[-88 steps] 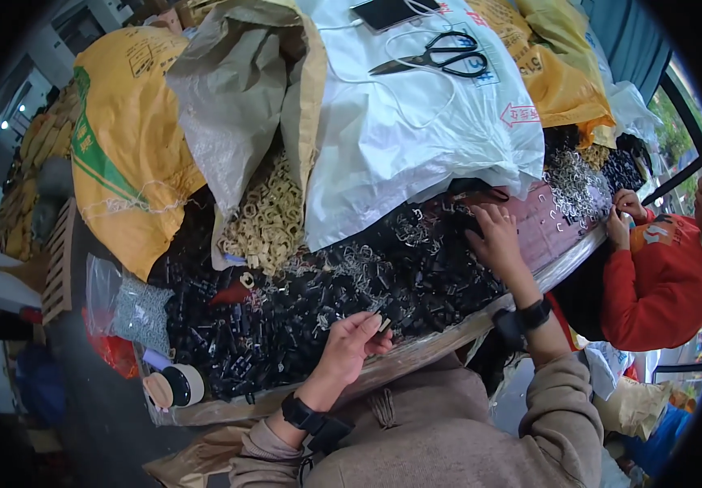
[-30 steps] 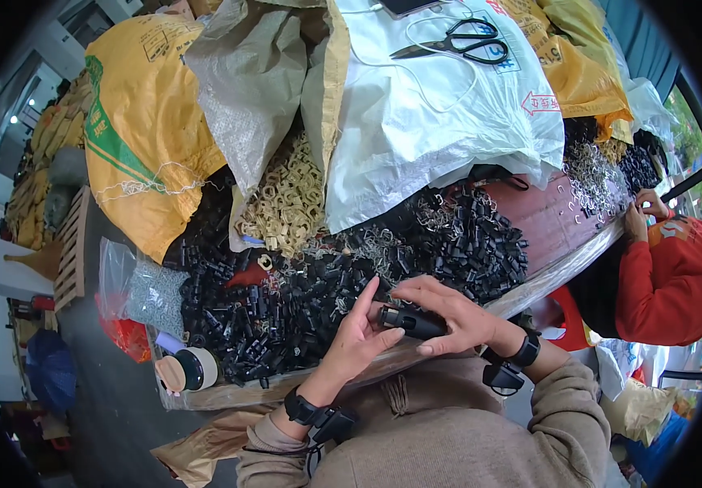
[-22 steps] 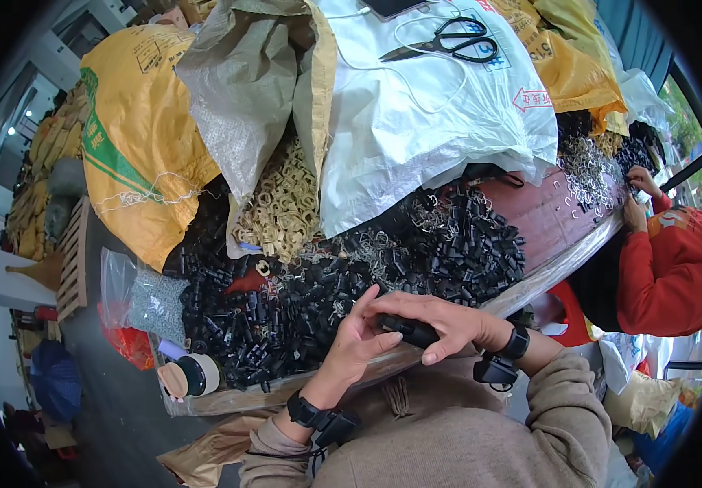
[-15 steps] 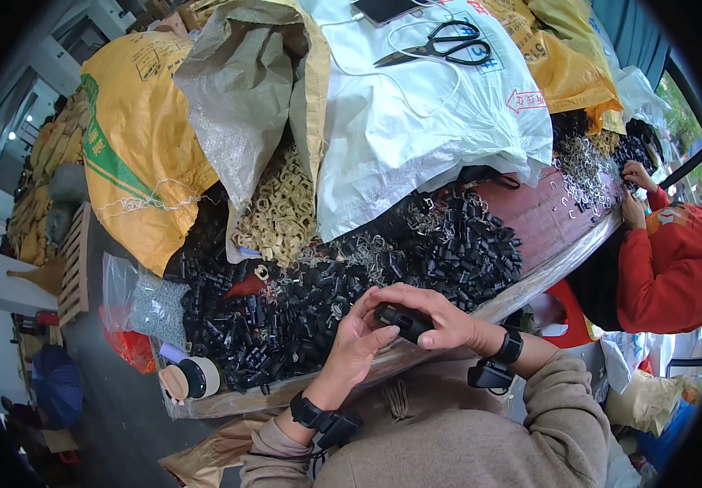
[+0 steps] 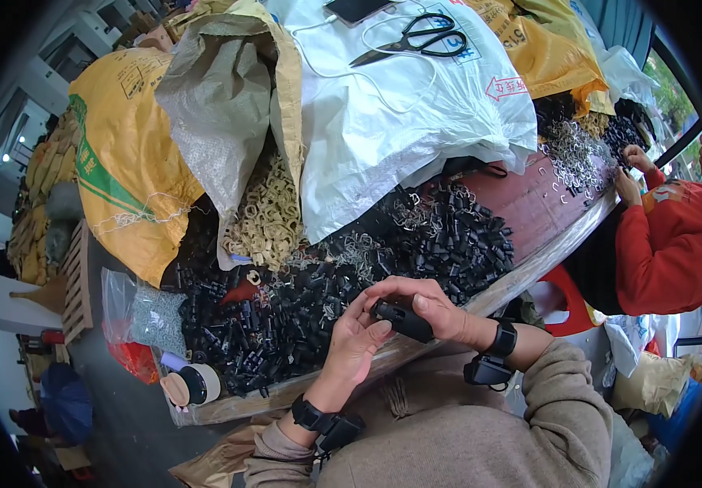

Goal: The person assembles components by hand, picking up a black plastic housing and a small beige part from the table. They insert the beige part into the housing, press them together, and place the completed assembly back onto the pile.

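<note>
Left hand (image 5: 354,350) and right hand (image 5: 440,313) held a black plastic piece (image 5: 408,323); any slack grip risked losing it in the parts pile (image 5: 310,282), ten o'clock.

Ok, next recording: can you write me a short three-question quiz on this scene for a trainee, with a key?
1. True or false: the black scissors lie on the white sack.
2. What is held between the left hand and the right hand?
a) a jar
b) a black piece
c) a phone
3. Fill in the colour: the co-worker's sleeve is ____.

Key: 1. True. 2. b. 3. Red.
</note>
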`<state>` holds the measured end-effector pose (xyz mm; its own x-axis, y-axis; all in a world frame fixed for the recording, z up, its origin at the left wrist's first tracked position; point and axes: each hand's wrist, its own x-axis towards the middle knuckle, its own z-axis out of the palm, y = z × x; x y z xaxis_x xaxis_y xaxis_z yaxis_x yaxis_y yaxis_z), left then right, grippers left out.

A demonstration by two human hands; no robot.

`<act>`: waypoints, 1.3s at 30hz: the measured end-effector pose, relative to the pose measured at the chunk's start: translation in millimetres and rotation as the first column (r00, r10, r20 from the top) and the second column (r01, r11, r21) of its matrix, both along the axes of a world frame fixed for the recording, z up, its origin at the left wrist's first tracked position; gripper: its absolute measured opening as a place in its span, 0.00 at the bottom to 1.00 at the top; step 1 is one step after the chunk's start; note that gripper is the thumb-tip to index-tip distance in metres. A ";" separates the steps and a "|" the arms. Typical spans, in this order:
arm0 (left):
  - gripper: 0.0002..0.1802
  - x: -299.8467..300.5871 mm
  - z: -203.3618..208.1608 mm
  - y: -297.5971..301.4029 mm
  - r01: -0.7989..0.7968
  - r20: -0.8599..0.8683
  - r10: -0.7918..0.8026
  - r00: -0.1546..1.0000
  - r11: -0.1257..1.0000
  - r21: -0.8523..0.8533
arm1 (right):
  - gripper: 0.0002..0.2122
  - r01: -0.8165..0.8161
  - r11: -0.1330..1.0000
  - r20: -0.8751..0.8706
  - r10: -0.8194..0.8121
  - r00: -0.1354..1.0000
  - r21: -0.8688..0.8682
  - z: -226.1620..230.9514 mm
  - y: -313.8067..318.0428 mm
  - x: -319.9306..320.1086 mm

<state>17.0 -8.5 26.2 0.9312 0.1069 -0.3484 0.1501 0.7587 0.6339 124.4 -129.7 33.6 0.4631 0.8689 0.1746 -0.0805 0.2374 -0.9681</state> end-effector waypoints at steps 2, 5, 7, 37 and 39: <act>0.29 -0.2 -0.6 -0.3 -0.005 -0.011 0.005 1.000 1.000 -0.016 | 0.30 0.017 1.000 -0.006 -0.017 1.000 -0.001 -0.3 0.8 -0.7; 0.32 -1.5 -3.5 -1.2 -0.009 -0.023 0.008 1.000 0.999 -0.050 | 0.29 -0.017 1.000 0.004 0.017 1.000 -0.021 1.1 -1.4 2.4; 0.36 -3.4 -5.7 -2.5 -0.013 -0.036 0.010 0.999 0.995 -0.101 | 0.29 -0.037 0.999 0.008 0.038 0.999 -0.031 1.2 -3.2 4.3; 0.24 -11.3 -7.5 50.5 -0.124 0.109 0.059 0.992 0.388 0.913 | 0.17 0.286 0.881 0.544 -0.040 0.838 -0.376 15.2 -128.9 9.2; 0.22 -9.7 -11.3 78.5 -0.096 0.066 0.126 0.990 0.250 0.963 | 0.17 0.368 0.779 0.583 -0.003 0.812 -0.508 10.4 -169.5 10.1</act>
<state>7.3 70.0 14.9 0.8748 0.4788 0.0743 0.1419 -0.3998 0.9056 134.5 -299.3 44.1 0.6168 0.7848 -0.0605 0.4600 -0.4218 -0.7813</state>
